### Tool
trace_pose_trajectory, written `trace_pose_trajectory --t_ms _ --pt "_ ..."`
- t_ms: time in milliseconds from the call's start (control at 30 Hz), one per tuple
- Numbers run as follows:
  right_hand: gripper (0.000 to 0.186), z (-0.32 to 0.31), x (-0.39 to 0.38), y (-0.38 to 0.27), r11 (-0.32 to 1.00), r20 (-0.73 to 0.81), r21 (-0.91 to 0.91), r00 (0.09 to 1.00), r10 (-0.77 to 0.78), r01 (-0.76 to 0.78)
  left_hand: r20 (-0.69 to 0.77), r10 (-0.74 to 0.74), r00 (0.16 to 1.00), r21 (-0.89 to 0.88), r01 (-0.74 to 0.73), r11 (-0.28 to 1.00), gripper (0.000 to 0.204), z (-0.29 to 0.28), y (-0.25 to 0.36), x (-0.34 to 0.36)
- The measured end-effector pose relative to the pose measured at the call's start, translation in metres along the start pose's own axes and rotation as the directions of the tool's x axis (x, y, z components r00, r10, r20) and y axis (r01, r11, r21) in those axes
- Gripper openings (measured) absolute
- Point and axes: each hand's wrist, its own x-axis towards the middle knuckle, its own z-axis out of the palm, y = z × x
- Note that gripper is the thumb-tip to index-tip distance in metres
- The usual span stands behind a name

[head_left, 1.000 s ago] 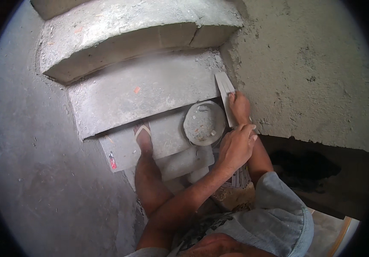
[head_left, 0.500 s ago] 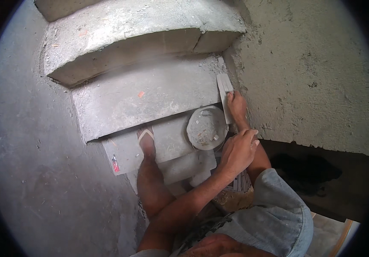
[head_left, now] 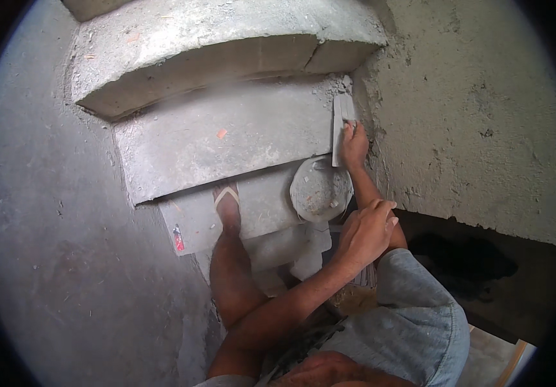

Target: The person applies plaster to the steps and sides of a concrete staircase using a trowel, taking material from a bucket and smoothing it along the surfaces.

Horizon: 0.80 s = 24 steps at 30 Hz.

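Note:
My right hand (head_left: 355,145) grips a long pale-grey strip (head_left: 340,111) lying lengthwise at the right end of a concrete step (head_left: 226,142), beside the wall. Just below it sits a round shallow container (head_left: 320,190) dusted grey, with small fragments inside. My left hand (head_left: 371,232) crosses over my right forearm and knee, its fingers loosely bent and slightly apart, with nothing visible in them. My bare left foot in a cream-strapped flip-flop (head_left: 227,197) stands on the lower step left of the container.
A higher curved, cracked step (head_left: 226,55) has crumbs on it. A rough wall (head_left: 465,116) rises at the right, above a dark opening (head_left: 465,264). Grey floor (head_left: 52,238) lies at the left. A small red item (head_left: 178,238) is on the lower step.
My right hand and the strip have moved up and away from me along the step, to its back corner. My left hand stays crossed over the right arm.

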Motion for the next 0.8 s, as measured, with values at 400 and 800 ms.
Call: trace_pose_trajectory --t_ms 400,800 --pt "0.042 -0.051 -0.062 0.006 0.996 0.005 0.086 1.0 0.027 -0.027 0.015 0.008 1.0 -0.027 -0.008 1.0 0.028 0.017 0.0 0.003" --pt "0.04 -0.133 -0.186 0.061 0.967 0.211 0.169 0.966 0.151 -0.189 0.026 0.002 1.0 0.123 -0.005 0.992 0.028 0.042 -0.008 0.005"
